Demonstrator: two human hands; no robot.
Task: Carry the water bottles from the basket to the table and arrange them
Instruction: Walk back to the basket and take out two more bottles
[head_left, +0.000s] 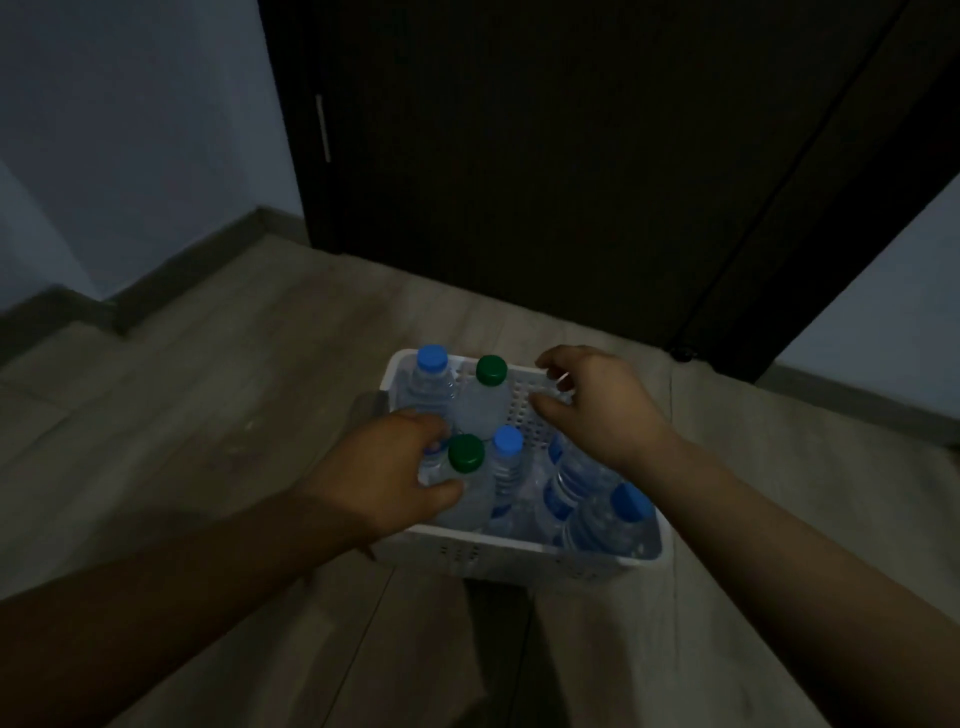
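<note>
A white perforated basket stands on the floor and holds several clear water bottles. Two have green caps, one at the back and one at the front left. Others have blue caps, such as one at the back left and one in the middle. More bottles lie tilted at the right. My left hand reaches into the basket's left side, its fingers and thumb curled round a bottle just beside the front green cap. My right hand hovers over the basket's right half with loosely curled fingers that hold nothing.
The basket sits on a grey wood-look floor in dim light. A dark door rises right behind it, with pale walls and a skirting board on both sides. No table is in view.
</note>
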